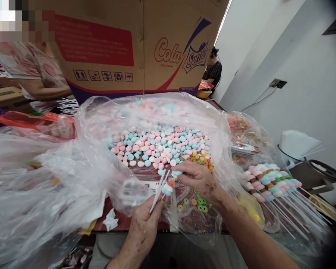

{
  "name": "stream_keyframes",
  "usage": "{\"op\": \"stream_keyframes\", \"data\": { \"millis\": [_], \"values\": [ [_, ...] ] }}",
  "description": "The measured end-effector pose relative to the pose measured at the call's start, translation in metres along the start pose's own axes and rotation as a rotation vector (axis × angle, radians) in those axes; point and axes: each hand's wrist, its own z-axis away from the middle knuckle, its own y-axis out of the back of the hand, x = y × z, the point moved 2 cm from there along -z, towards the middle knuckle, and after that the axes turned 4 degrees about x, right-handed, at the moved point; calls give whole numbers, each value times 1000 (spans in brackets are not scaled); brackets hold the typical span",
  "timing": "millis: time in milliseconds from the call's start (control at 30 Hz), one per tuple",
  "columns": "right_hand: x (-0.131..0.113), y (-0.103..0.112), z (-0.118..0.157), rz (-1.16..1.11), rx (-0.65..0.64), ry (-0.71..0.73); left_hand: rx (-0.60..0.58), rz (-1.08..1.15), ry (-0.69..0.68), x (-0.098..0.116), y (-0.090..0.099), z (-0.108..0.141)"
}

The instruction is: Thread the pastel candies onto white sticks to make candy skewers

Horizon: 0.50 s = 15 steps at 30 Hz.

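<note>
My left hand [145, 221] is closed around a few thin white sticks [158, 189] that point up and away from me. One stick carries a small stack of marshmallows [167, 189] in blue and white, with an orange-red piece at the top. Just right of the stick tips, my right hand [198, 181] pinches a blue and white marshmallow [177, 173] between thumb and fingers. Beyond both hands lies a spread of loose pink, blue and white marshmallows [156, 144] inside an open clear plastic bag [221, 149]. Ring-shaped gummies [200, 201] lie under my right wrist.
A big cardboard box [100, 71] stands behind the bag. Finished-looking marshmallow skewers [271, 181] are piled at right, near a dark container [308, 173]. Crumpled plastic [44, 186] covers the left side; a crumpled tissue [110, 219] lies nearby. Two people sit beyond the box.
</note>
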Motion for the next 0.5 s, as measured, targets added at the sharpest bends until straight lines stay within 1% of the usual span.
{"op": "stream_keyframes", "data": {
  "millis": [67, 100, 200, 233, 300, 500],
  "values": [
    [-1, 2, 1, 6, 29, -15, 10, 6, -11, -1, 0, 1],
    [0, 3, 2, -13, 72, -48, 10, 10, -12, -1, 1, 1],
    [9, 7, 3, -98, 257, -187, 7, 32, -10, -3, 1, 2],
    [12, 8, 4, -111, 289, -223, 9, 36, -11, -3, 1, 2],
    [16, 7, 5, -106, 281, -259, 20, 38, -21, -3, 1, 2],
    [12, 0, 10, -48, 113, -210, 25, 20, -42, 1, 1, 2]
  ]
}}
